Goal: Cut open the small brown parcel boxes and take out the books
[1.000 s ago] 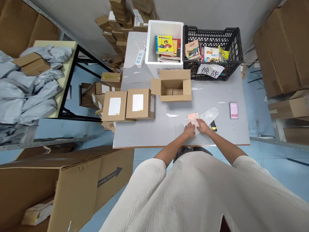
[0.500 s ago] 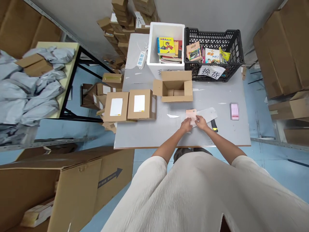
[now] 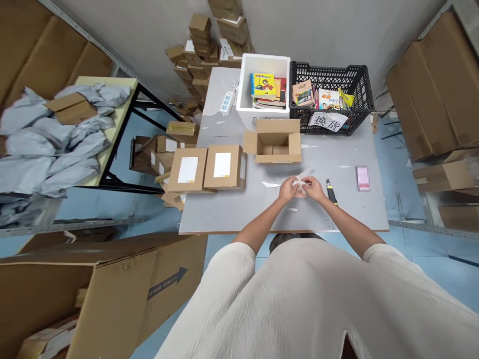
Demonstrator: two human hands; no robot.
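A crumpled white sheet [image 3: 301,180], thin and translucent, is bunched between my two hands. My left hand [image 3: 288,189] pinches it from the left, and my right hand [image 3: 314,189] has its fingers closed on it from the right. Below the sheet, between the hands, a bit of a flat pink piece [image 3: 300,193] shows; the rest of it is hidden. To the right of my right hand lies a black and yellow utility knife [image 3: 331,192]. An open cardboard box [image 3: 279,159] stands just beyond my hands.
Two closed labelled boxes [image 3: 226,180] stand on the table's left. At the back are a white bin [image 3: 264,114] and a black crate [image 3: 361,108], both holding books. A phone [image 3: 362,178] lies at the right, a power strip [image 3: 226,103] back left.
The white sheet, spread flat on the table before, is now gathered up between both hands. The pink piece is mostly covered. The view has tilted slightly, and the knife shows fully.
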